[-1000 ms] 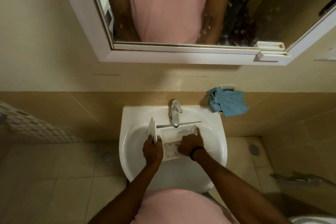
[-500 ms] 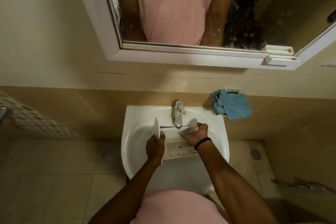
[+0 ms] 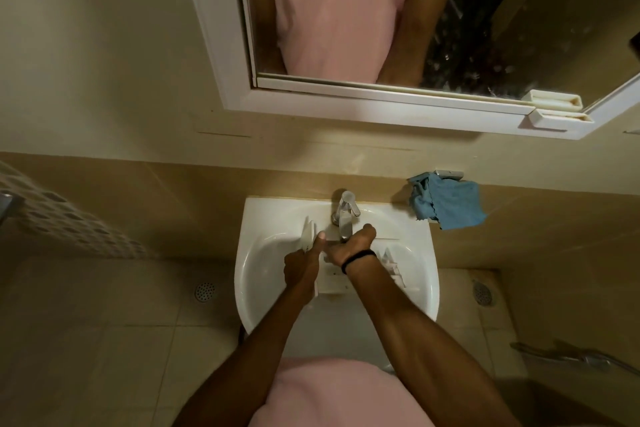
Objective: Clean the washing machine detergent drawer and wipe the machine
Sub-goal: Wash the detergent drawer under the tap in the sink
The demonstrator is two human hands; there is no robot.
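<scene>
The white detergent drawer (image 3: pixel 330 282) lies across the bowl of the white sink (image 3: pixel 256 274), under the chrome tap (image 3: pixel 345 215). My left hand (image 3: pixel 301 265) grips the drawer's left end by its front panel (image 3: pixel 308 236), thumb pointing up. My right hand (image 3: pixel 349 246) is cupped palm-up beneath the tap spout, over the drawer's middle, with a black band on the wrist. Its fingers hold nothing that I can see. The drawer's right compartments (image 3: pixel 393 265) show past my right forearm. No water stream is plainly visible.
A blue cloth (image 3: pixel 445 204) hangs on the tiled wall right of the sink. A white-framed mirror (image 3: pixel 346 10) hangs above. Floor drains (image 3: pixel 205 291) sit left and right of the sink, and a hose sprayer (image 3: pixel 568 357) lies at the lower right.
My right hand left the inside of the drawer, rose towards the tap and turned palm-up under the spout. My left hand kept its grip on the drawer's left end.
</scene>
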